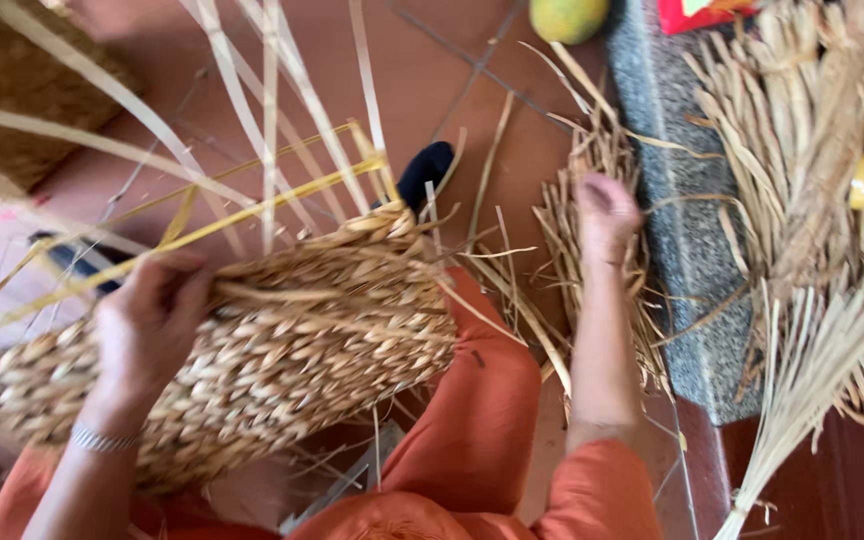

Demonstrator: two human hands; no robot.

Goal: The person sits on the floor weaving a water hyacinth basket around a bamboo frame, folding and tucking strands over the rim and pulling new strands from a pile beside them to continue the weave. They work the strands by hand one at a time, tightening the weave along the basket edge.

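A half-woven straw basket [282, 345] rests on my lap, with pale upright strips [282, 120] and a yellow wire frame [252, 215] rising from its rim. My left hand [147, 325] grips the basket's woven wall near the rim; a silver bracelet circles the wrist. My right hand [604, 212] reaches out to the right, fingers closed in a loose bunch of dry straw strands [577, 230] lying on the red floor. I wear orange clothing [482, 430].
A large pile of dried leaves and straw [812, 200] lies on a grey speckled stone ledge [677, 230] at the right. A green-yellow fruit [567, 15] sits at the top. A dark object [422, 170] lies behind the basket. A woven mat [12, 90] is top left.
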